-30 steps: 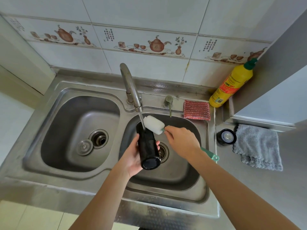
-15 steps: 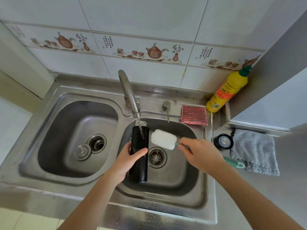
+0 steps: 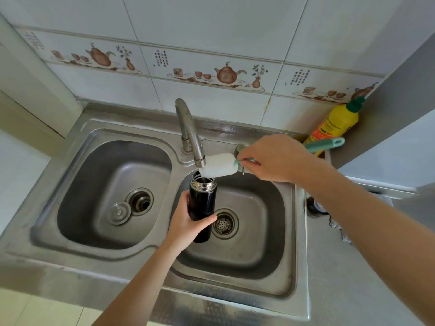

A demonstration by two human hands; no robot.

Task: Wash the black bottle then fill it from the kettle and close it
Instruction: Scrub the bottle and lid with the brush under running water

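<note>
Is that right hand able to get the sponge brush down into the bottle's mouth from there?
Probably yes: the sponge brush in the right hand hangs just above the open black bottle, though the tap spout crowds it.
</note>
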